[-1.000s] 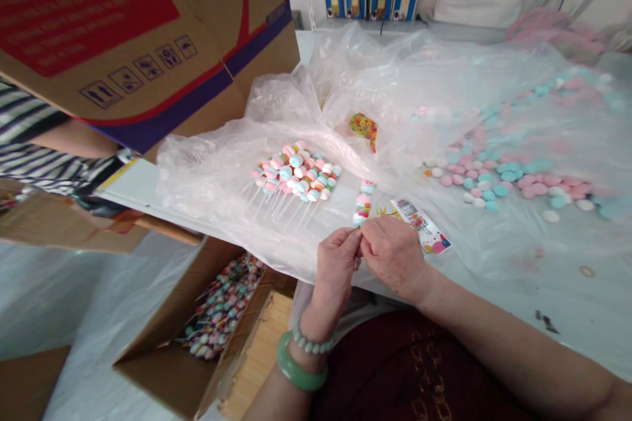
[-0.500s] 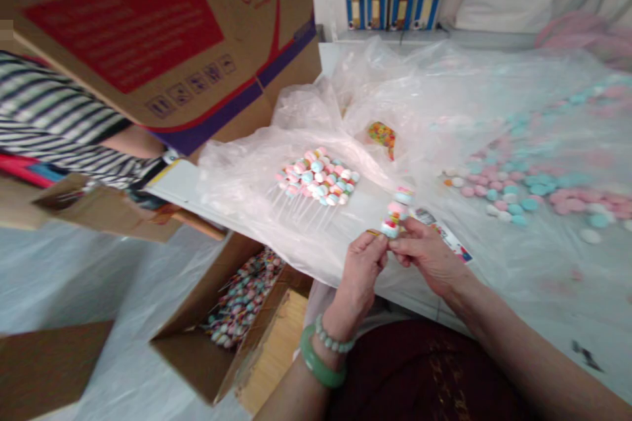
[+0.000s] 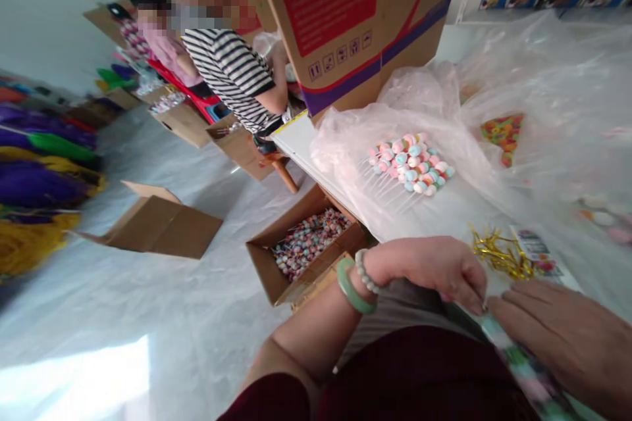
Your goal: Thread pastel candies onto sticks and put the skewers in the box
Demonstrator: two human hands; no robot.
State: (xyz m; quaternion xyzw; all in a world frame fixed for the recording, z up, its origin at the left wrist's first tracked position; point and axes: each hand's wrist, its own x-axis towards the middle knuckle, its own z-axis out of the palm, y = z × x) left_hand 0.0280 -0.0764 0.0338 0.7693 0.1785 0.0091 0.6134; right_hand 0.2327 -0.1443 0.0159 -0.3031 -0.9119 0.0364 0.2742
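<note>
A marshmallow skewer (image 3: 526,368) in a clear wrapper, blurred, slants down to the lower right close to my body. At its upper end my left hand (image 3: 451,270), with a green bangle and a beaded bracelet on the wrist, pinches the tip. My right hand (image 3: 567,335) is closed over the same end, its fingertips meeting those of the left; its thumb is hidden. Gold twist ties (image 3: 501,253) lie just beyond the hands, beside a printed card (image 3: 538,250). Farther back, a pile of marshmallow skewers (image 3: 412,161) rests with its sticks pointing left.
Plastic sheeting (image 3: 345,138) covers the table, with colourful gummy candies (image 3: 503,135) on it. A large carton (image 3: 336,33) stands at the back left. Below the table edge, an open box (image 3: 269,270) holds many skewers. A co-worker in a striped shirt (image 3: 232,72) sits beyond the carton.
My view has swung left. Both hands have come in toward my body, and the skewer, upright before, now points down to the right. The gold ties have come into view.
</note>
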